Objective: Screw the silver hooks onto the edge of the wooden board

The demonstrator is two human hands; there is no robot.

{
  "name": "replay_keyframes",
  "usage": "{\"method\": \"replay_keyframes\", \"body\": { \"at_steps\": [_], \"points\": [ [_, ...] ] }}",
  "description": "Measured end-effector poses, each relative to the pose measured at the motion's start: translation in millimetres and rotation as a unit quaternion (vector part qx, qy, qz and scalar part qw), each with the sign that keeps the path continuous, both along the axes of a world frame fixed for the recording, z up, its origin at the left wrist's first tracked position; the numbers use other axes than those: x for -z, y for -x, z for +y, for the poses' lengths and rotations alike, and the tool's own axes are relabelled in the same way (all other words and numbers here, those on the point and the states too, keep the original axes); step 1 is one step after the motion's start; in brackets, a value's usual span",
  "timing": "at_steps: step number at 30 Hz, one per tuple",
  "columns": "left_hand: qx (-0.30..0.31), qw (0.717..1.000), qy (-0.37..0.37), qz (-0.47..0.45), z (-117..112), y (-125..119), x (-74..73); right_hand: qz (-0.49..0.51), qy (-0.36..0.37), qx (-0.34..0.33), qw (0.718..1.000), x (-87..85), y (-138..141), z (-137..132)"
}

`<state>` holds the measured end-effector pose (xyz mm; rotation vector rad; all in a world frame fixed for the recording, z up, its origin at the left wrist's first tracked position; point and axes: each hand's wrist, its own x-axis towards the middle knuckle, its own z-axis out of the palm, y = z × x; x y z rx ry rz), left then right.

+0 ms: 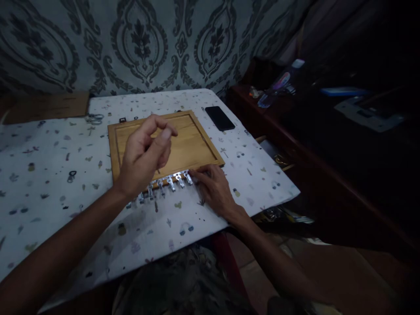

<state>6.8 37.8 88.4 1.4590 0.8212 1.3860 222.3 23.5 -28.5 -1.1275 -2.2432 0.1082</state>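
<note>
A rectangular wooden board with a raised border lies on the table. Along its near edge runs a shiny metal hook rail with several hooks pointing toward me. My right hand is closed at the rail's right end, its fingertips pressing the rail against the board's edge. Above the left part of the board, my left hand is raised, with the thumb and curled fingers drawn together. Whether something small sits between those fingers cannot be made out. The left wrist hides part of the rail and board.
A black phone lies right of the board on the patterned tablecloth. Cardboard and a metal clip are at the back left. A plastic bottle leans on dark furniture at right. A small black-and-silver piece lies at left.
</note>
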Motion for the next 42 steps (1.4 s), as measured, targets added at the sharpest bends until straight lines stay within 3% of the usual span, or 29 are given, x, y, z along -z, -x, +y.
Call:
{"method": "replay_keyframes", "body": {
  "at_steps": [5, 9, 13, 21, 24, 28, 31, 35, 38, 40, 42],
  "points": [
    [-0.054, 0.998, 0.022, 0.025, -26, 37, 9.7, 0.092, 0.043, 0.022, 0.995, -5.8, 2, -9],
    [-0.087, 0.995, 0.011, 0.043, -41, 56, 20.8, 0.065, 0.096, 0.032, 0.993, -9.2, 9, -13],
    [-0.106, 0.993, 0.007, 0.042, -50, 60, 27.2, 0.04, 0.111, 0.037, 0.992, -8.6, 13, -12],
    [-0.086, 0.995, -0.002, -0.04, -39, 36, 5.4, 0.082, 0.108, 0.035, 0.99, -9.4, 11, -10],
    [-0.05, 0.996, 0.02, -0.076, -26, 19, -0.1, 0.141, 0.112, 0.021, 0.983, -28.1, 14, -7],
    [0.004, 0.997, 0.027, -0.079, -12, -9, -1.4, 0.183, 0.153, -0.073, 0.968, -60.3, 23, -1],
    [0.025, 0.998, 0.006, -0.057, -6, -28, -7.4, 0.17, 0.167, -0.131, 0.962, -73.7, 28, 6],
    [0.042, 0.999, -0.019, 0.004, 0, -36, -14.8, 0.185, 0.146, -0.103, 0.966, -71.4, 23, 17],
    [-0.009, 0.994, -0.042, 0.097, 6, -23, -1.1, 0.253, 0.173, -0.045, 0.951, -61.6, 16, 21],
    [-0.009, 0.969, -0.071, 0.236, 9, -10, 17.9, 0.308, 0.205, -0.009, 0.929, -54.4, 13, 22],
    [0.011, 0.911, -0.089, 0.402, 8, 0, 38.2, 0.346, 0.22, 0.016, 0.912, -47.9, 12, 20]
  ]
}}
